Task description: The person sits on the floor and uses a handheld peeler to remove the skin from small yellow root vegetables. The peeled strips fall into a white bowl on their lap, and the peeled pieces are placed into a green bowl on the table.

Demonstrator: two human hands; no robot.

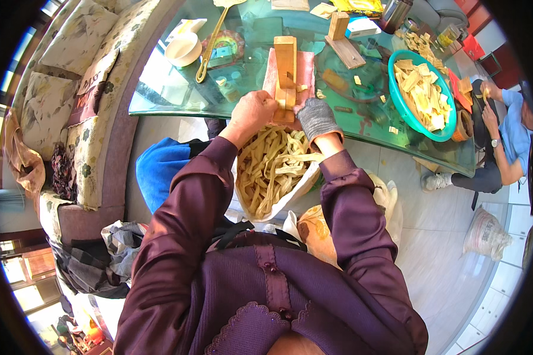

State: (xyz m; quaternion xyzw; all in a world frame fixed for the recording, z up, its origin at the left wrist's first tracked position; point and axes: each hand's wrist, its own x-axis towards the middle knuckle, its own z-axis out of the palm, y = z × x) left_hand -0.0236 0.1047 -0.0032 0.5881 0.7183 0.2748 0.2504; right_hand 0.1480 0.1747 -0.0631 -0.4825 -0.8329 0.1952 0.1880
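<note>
My left hand (pixel 254 111), bare, has its fingers curled against the left side of a wooden stand (pixel 286 104). The stand has an upright block on a flat base and rests on a pink cloth (pixel 308 71) at the table's edge. My right hand (pixel 317 119), in a grey fingerless glove or wrap, is at the right side of the base. Whether either hand pinches something is hidden by the fingers. Below both hands, a white sack (pixel 300 195) holds many long pale-yellow strips (pixel 266 168), some reaching toward my right wrist. A small pale piece (pixel 301 88) lies beside the upright.
A turquoise basin (pixel 395 104) of folded pale pieces stands right on the glass table (pixel 231 104). Another wooden stand (pixel 345 51), a white bowl (pixel 183 49) and a yellow ladle (pixel 211 49) lie farther back. A person in blue (pixel 513 133) sits at right, a sofa (pixel 106 84) at left.
</note>
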